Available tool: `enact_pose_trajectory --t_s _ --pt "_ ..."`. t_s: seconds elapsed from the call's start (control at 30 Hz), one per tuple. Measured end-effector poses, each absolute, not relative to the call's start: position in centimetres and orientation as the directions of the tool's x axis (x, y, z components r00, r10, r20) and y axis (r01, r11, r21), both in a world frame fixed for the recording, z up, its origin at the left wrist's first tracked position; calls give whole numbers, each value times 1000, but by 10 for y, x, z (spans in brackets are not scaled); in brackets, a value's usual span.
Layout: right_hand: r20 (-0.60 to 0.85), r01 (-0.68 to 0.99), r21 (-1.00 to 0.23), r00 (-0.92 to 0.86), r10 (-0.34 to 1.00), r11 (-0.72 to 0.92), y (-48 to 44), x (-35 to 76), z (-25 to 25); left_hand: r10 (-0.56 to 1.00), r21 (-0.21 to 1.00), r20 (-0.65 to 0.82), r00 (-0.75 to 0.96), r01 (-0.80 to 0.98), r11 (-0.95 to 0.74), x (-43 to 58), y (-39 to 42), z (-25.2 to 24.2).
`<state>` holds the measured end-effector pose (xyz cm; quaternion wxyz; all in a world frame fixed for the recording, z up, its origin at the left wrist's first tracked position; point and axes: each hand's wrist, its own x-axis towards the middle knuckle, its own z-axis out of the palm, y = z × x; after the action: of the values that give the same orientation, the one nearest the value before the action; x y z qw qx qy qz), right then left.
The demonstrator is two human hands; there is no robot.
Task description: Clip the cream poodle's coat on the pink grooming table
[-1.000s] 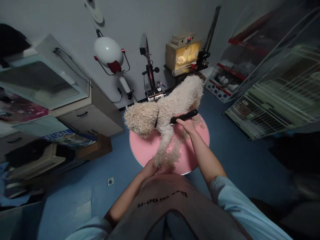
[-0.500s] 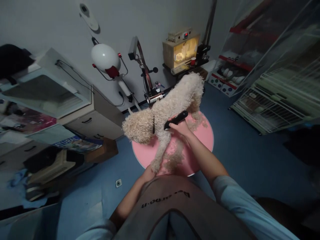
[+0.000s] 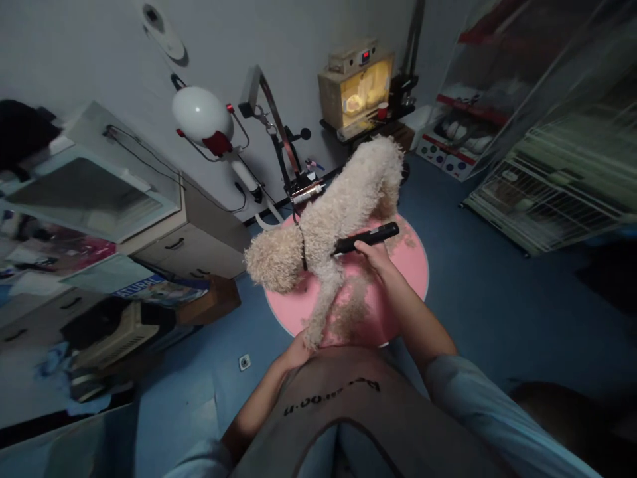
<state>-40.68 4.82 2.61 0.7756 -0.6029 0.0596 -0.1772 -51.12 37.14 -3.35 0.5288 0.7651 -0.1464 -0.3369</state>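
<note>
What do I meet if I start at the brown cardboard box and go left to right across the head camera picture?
Brown cardboard box → the dog's curly head → black clippers in the right hand → white wire cage.

Person wears grey-brown apron [image 3: 328, 372], smooth cloth, faintly reddish toward far edge. Across front runs dark lettering [image 3: 331, 397], upside down from this view, too unclear for reading safely. Near side of apron has arch-shaped opening, bordered with thin dark trim [image 3: 343, 420]; inside it, bluish cloth [image 3: 359, 443] with dark gap in middle. Right sleeve [image 3: 490, 405] light blue, loose, with soft folds, ending around elbow. Left sleeve [image 3: 202, 459] same light blue, only small part visible. Left hand [image 3: 297, 350] and right hand [image 3: 374, 255] bare.
</note>
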Motion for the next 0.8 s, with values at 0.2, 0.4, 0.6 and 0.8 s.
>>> enact_pose_trajectory --t_s 0.2,0.4,0.6,0.8 --pt "51 95 -966 981 -185 240 63 -396 2 -597 911 -339 727 97 -400 -516 379 -32" --pt "-118 -116 -961 993 7 252 58 -410 -27 -593 897 -373 714 113 -428 -515 383 -33" --pt "0 106 -974 884 -468 200 69 -409 -9 -595 901 -382 707 143 -408 -513 382 -37" --pt "-73 -8 -984 928 -366 177 86 -430 -28 -608 903 -381 697 142 -404 -512 378 -44"
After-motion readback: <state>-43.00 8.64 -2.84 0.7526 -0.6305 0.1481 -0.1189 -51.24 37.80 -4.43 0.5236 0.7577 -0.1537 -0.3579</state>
